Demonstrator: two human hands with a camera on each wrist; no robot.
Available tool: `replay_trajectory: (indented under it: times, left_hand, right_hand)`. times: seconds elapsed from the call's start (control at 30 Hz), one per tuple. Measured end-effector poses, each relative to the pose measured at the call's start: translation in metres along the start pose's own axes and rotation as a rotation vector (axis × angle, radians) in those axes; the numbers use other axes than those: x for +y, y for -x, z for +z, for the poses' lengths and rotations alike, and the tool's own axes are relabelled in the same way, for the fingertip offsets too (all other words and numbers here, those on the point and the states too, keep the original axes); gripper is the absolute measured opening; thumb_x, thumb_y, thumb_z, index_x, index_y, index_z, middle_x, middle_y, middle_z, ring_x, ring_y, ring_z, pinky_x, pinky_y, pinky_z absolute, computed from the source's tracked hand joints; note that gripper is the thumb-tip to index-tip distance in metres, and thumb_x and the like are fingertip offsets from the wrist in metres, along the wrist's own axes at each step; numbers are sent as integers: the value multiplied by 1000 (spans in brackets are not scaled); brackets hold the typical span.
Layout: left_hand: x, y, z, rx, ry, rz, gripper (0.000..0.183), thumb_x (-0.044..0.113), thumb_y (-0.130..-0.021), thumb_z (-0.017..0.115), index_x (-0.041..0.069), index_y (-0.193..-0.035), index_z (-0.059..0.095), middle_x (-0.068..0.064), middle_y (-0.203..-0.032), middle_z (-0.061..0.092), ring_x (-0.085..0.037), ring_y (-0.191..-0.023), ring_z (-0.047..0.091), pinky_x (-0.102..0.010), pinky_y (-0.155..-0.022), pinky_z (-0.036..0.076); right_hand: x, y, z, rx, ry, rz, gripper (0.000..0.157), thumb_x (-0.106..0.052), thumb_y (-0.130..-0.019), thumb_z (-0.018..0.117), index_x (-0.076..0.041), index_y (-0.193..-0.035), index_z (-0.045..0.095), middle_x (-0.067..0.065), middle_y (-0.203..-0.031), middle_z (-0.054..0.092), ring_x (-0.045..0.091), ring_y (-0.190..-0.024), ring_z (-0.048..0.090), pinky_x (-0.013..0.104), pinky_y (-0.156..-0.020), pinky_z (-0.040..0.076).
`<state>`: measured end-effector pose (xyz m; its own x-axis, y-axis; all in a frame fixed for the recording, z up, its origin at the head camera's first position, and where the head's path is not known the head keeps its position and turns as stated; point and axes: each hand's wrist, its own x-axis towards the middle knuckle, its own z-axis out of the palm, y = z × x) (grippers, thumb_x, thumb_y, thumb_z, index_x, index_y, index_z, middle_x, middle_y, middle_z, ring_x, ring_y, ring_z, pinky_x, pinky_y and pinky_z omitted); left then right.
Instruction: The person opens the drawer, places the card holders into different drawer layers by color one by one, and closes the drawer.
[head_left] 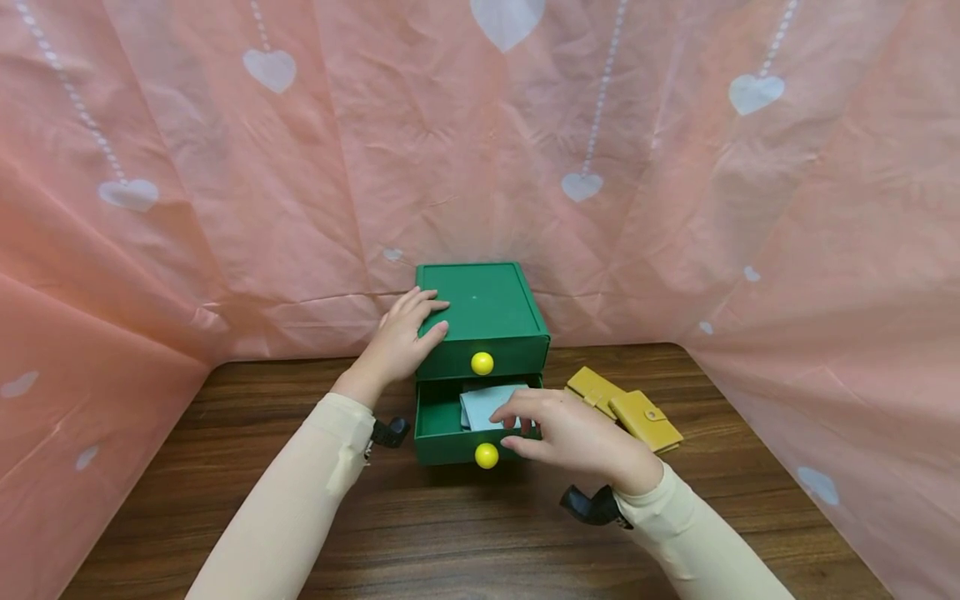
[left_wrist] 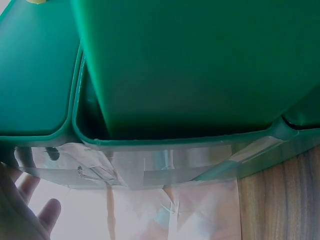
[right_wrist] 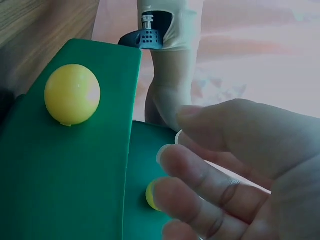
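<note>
A green two-drawer box [head_left: 487,296] stands at the table's back, its upper drawer closed and its lower drawer [head_left: 450,450] pulled out. My left hand [head_left: 401,337] rests on the box's top left edge, fingers spread. In the left wrist view only part of that hand [left_wrist: 22,210] shows, beside the box's side wall. Light blue, flat folded pieces [head_left: 480,404] lie in the lower drawer. Over its right part hovers my right hand [head_left: 577,429], fingers loosely bent with nothing between them. The right wrist view shows its fingertips near the lower drawer's front and yellow knob [right_wrist: 72,95].
Two yellow wallets with snap straps lie right of the box, the nearer wallet [head_left: 647,419] overlapping the farther wallet [head_left: 592,387]. A yellow knob [head_left: 482,363] sticks out from the upper drawer. Behind the wooden table [head_left: 450,542] hangs a pink curtain [head_left: 465,150] with hearts.
</note>
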<state>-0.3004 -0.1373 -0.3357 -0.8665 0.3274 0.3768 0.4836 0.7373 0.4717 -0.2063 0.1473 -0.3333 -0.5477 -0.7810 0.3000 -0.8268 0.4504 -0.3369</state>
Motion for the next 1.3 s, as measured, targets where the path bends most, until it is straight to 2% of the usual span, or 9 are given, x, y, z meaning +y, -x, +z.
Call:
replay_trajectory:
  times: [0.3, 0.63, 0.83, 1.1, 1.3]
  left_hand:
    - [-1, 0, 0, 0, 6, 1, 51, 49, -105, 42, 21, -147, 50, -2, -161, 31, -23, -153, 10, -61, -117, 13]
    - [-2, 0, 1, -5, 8, 8, 51, 49, -105, 41, 20, -147, 50, -3, -160, 32, -24, -153, 10, -60, -118, 14]
    - [-1, 0, 0, -2, 7, 3, 51, 49, -105, 41, 21, -147, 50, -2, -161, 32, -23, -153, 10, -59, -118, 13]
    - [-1, 0, 0, -2, 9, 3, 51, 48, -105, 42, 20, -147, 50, -3, -161, 31, -23, -153, 10, -60, -118, 13]
    - [-1, 0, 1, 4, 15, 7, 50, 47, -105, 42, 19, -147, 50, -4, -160, 32, -24, -153, 11, -61, -117, 13]
  right_hand:
    - [-4, 1, 9, -13, 58, -8, 19, -18, -91, 75, -14, -110, 73, -11, -93, 62, 1, -78, 55, 21, -69, 49]
    - [-6, 2, 22, 4, 101, -53, 19, -13, -87, 79, -12, -105, 74, -6, -93, 65, 6, -67, 56, 16, -62, 46]
    - [-7, 1, 25, -6, 141, -54, 17, -15, -87, 78, -14, -104, 74, -7, -92, 64, 1, -68, 52, 16, -61, 45]
    - [-8, 2, 29, -12, 177, -42, 17, -17, -88, 78, -15, -105, 74, -7, -93, 65, 2, -72, 56, 18, -63, 48]
    - [-12, 3, 32, 5, 255, -36, 17, -19, -88, 77, -16, -105, 73, -8, -92, 65, 2, -74, 57, 21, -64, 50]
